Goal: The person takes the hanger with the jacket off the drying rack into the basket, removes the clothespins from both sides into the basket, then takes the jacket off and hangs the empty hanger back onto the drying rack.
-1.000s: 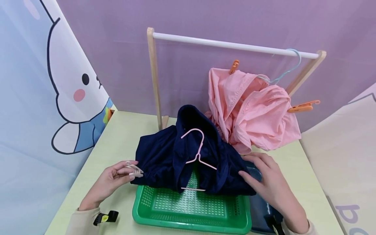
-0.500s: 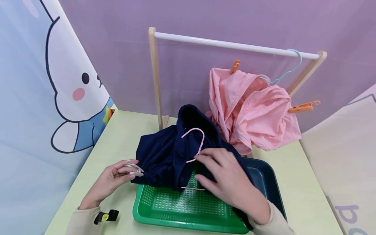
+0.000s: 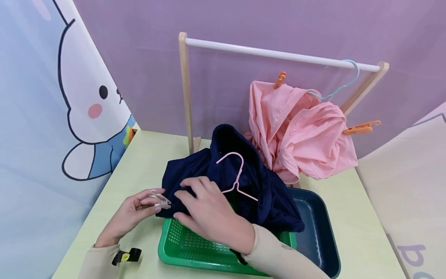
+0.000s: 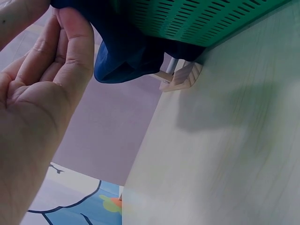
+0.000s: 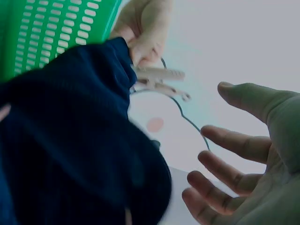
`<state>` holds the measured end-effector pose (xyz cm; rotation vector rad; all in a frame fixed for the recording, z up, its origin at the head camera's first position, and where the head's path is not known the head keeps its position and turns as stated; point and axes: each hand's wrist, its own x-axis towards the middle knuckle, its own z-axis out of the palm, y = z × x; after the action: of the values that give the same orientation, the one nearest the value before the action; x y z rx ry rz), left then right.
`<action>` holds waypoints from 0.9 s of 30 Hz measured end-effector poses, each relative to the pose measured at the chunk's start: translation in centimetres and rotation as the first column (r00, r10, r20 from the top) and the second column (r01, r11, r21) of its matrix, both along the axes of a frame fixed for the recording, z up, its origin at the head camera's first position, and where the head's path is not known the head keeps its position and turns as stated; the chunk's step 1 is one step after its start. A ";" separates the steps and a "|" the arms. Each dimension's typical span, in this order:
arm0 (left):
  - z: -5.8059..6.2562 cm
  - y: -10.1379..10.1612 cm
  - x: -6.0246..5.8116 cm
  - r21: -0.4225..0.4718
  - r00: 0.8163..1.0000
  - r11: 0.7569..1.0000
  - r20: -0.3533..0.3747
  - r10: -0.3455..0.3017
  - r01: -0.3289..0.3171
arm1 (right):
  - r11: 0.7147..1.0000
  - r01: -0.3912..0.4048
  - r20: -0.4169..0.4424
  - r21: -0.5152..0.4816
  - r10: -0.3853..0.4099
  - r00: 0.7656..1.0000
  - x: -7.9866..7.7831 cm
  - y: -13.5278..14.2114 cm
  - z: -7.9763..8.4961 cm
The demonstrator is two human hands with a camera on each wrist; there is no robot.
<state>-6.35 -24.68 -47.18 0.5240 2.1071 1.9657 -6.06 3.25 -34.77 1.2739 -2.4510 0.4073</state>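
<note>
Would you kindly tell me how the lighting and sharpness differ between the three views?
Head view: even light, the pink jacket fairly crisp; left wrist view: dimmer, a soft shadow across the tabletop; right wrist view: washed-out at the upper right, the navy garment blurred, the right hand shaded.

A short gap lies between the right hand [image 3: 212, 211] and the clip [image 3: 162, 202] in the left hand [image 3: 134, 211], above the dark jacket [image 3: 280, 201]. The hanger [image 3: 240, 170] stands in the way just beside the right hand. Under the rail [image 3: 258, 51], a hand could pass near the left post [image 3: 186, 93]; the pink jacket [image 3: 313, 143] (an orange peg [image 3: 360, 128] juts from its side) blocks the right.
</note>
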 end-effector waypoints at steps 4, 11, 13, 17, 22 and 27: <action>0.0 -0.1 0.0 0.026 1.000 1.000 -0.015 -0.012 0.012 | 0.999 0.022 0.029 0.044 -0.023 0.999 -0.2 -1.8 -0.4; -0.1 -0.2 0.2 0.051 1.000 0.999 0.011 -0.001 0.001 | 0.997 0.053 -0.002 0.057 -0.053 0.999 -0.2 -4.0 -1.4; -0.1 -0.2 0.3 0.059 1.000 0.998 0.024 0.006 -0.007 | 0.997 0.062 -0.016 0.050 -0.061 0.998 -0.3 -4.3 -1.6; -0.1 -0.3 0.5 0.061 0.999 0.998 0.030 0.012 -0.014 | 0.997 0.068 -0.021 0.028 -0.067 0.998 -0.4 -4.8 -2.0; -0.2 -0.3 0.5 0.059 1.000 0.998 0.024 0.016 -0.017 | 0.997 0.072 -0.008 0.024 -0.072 0.997 -0.5 -5.1 -2.2; 0.0 -0.2 0.5 0.062 1.000 0.998 0.022 0.011 -0.013 | 0.997 0.079 -0.003 0.024 -0.079 0.997 -0.6 -5.2 -2.5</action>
<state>-5.88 -24.88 -47.19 0.5005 2.0474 2.0394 -6.62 -1.92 -37.31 1.1816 -2.5021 0.3561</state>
